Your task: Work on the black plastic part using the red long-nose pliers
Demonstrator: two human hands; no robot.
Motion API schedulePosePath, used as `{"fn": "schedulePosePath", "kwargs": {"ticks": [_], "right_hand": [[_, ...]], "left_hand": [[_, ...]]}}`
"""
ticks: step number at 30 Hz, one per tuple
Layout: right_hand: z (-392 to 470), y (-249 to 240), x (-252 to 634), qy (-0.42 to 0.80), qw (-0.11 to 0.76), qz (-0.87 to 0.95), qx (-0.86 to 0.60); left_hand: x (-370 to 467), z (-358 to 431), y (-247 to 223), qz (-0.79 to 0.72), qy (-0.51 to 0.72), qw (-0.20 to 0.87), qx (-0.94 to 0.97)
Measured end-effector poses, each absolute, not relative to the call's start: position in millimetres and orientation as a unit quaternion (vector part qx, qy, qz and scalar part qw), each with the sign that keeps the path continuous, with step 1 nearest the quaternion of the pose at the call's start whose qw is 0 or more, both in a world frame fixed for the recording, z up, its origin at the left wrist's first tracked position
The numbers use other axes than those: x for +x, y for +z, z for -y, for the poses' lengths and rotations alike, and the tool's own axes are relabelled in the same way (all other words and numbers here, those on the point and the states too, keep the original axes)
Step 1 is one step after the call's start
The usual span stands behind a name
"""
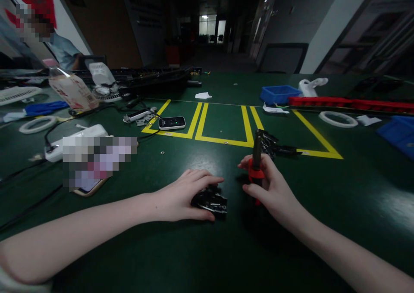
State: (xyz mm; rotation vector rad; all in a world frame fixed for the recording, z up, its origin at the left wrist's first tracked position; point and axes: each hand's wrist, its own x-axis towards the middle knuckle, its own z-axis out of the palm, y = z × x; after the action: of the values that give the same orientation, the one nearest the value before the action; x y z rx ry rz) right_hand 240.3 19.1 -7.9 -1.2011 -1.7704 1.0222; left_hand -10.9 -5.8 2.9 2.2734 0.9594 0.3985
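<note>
My left hand (189, 194) is curled over a small bundle of glossy black parts (211, 201) on the green table, thumb on the near side and fingers on the far side. In my right hand (270, 181) is a red-handled tool (256, 173), its dark metal end pointing up and away from me. The fingers wrap round the red handle. Just beyond the right hand lies another pile of black parts (268, 143), partly hidden behind the tool.
Yellow tape (223, 142) marks rectangles on the table (207, 258). A phone (92, 185), white power strip (77, 142) and bottle (73, 88) stand left. Blue bin (280, 95), red strip (349, 104) and tape roll (338, 119) lie right. A person (64, 49) is at back left.
</note>
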Motion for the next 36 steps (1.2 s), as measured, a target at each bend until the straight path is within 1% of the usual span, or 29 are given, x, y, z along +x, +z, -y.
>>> {"fn": "schedulePosePath", "kwargs": {"ticks": [6, 18, 24, 36], "right_hand": [[-23.5, -11.2, 241.5, 0.431, 0.398, 0.659, -0.472], [-15.7, -10.2, 238.7, 0.406, 0.383, 0.689, -0.462], [-14.8, -7.5, 236.8, 0.384, 0.377, 0.704, -0.464], [-15.0, -5.2, 232.1, 0.333, 0.371, 0.737, -0.457]], "left_hand": [[-24.8, -1.3, -5.0, -0.368, 0.182, 0.359, 0.838], [-16.6, 10.1, 4.6, -0.426, 0.216, 0.292, 0.829], [-3.0, 19.2, 0.2, -0.458, 0.171, 0.230, 0.841], [-8.9, 13.9, -7.9, -0.447, 0.197, 0.215, 0.846]]}}
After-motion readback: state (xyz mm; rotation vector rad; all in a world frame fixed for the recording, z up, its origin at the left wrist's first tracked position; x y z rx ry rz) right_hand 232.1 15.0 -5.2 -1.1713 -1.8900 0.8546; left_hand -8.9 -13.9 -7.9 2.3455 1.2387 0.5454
